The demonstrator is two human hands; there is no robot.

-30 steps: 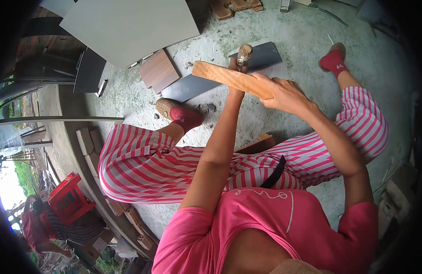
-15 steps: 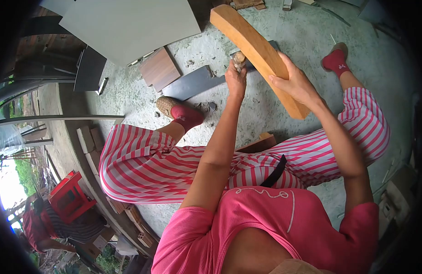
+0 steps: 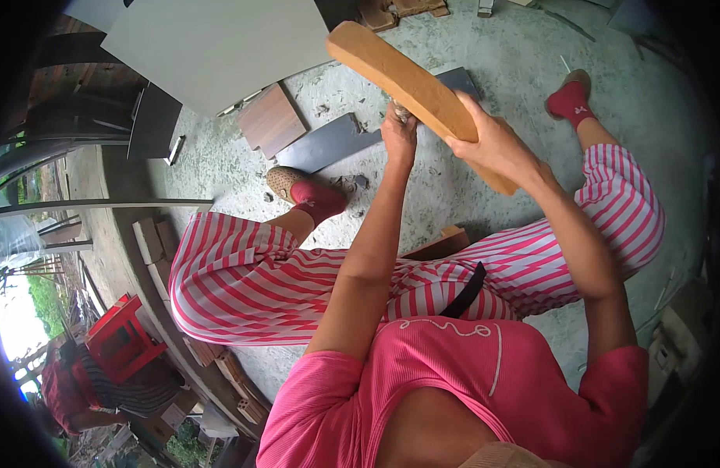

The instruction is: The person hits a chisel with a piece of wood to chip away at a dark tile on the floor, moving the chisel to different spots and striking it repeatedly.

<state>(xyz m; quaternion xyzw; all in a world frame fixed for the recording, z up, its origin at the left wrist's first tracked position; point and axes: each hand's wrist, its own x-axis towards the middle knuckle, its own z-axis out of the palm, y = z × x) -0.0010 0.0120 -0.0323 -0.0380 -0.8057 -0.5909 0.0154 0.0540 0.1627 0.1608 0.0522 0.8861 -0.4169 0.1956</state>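
Note:
My right hand (image 3: 496, 144) is closed around a thick, slightly curved wooden bar (image 3: 399, 78), near its lower end. The bar slants up to the left and its middle overlaps the top of a round handle (image 3: 400, 114). That handle is upright in my closed left hand (image 3: 400, 140); it has a shiny collar, and its wooden top is mostly hidden by the bar. Beneath both hands a dark grey board (image 3: 325, 146) lies on the floor, partly covered from view.
A wood-grain panel (image 3: 271, 123) lies beside the grey board, with a large pale sheet (image 3: 219, 47) behind it. Small dark chips dot the concrete floor (image 3: 219, 168). A wooden block (image 3: 446, 243) sits between my legs. At lower left, a person (image 3: 79, 382) bends near a red plastic stool (image 3: 122, 339).
My right hand has brought the wooden bar left and slightly down, over the handle's top. My left hand stays nearly in place around the handle.

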